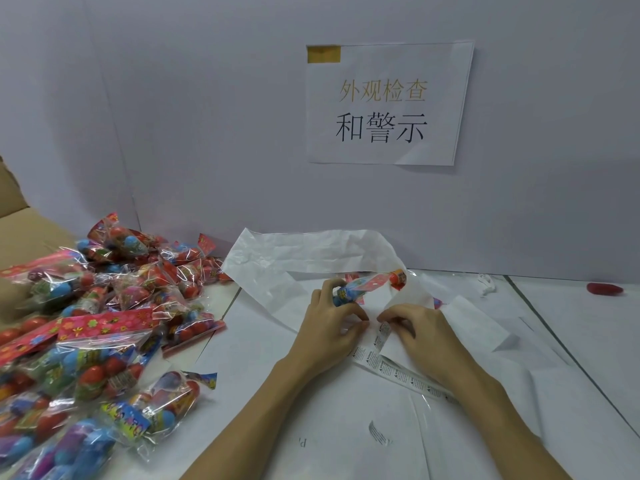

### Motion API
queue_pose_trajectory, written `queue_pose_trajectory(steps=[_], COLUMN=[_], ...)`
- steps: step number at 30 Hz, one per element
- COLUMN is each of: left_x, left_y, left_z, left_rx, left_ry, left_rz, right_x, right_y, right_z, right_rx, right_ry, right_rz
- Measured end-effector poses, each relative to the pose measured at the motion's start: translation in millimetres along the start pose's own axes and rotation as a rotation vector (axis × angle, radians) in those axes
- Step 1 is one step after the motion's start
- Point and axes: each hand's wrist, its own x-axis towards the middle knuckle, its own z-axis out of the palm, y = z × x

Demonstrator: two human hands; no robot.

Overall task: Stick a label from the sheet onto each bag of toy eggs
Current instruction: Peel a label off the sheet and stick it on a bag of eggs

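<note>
your two hands meet near the middle of the table, slightly toward 5 o'clock from centre. your left hand [332, 317] curls round a bag of toy eggs [367, 285], gripping its near end so the bag points away toward 1 o'clock and stays off the table, probably to keep it ready for labelling. your right hand [412, 327] sits just beside the left, its fingertips pinching at the top end of the label sheet [398, 368], a narrow strip of printed warning labels that trails back toward 4 o'clock under your wrist. it looks as though you are peeling one label free; whether it has lifted cannot be told. crumpled white paper [304, 258] lies behind your hands at 12 o'clock. a heap of bags [97, 323] waits at 9 o'clock, within easy reach of your left arm, beside a cardboard box [20, 233]. a printed notice [388, 105] is taped to the wall at 12 o'clock. a small red object [604, 289] rests at 3 o'clock.
</note>
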Motion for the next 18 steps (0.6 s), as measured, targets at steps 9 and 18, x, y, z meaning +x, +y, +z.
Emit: queue_pose_trajectory(steps=[9,18], left_x=[-1.0,-1.0], left_y=[-0.9,-0.6], left_z=[-0.3,-0.3], left_rx=[-0.007,0.017], left_ry=[-0.015,-0.019], left_rz=[-0.008,-0.007], right_x=[0.5,0.7], right_y=[2.1,3.9], right_z=[4.6,2.6], right_rx=[0.04,0.075], right_ry=[0.033,0.046], right_rz=[0.009,0.041])
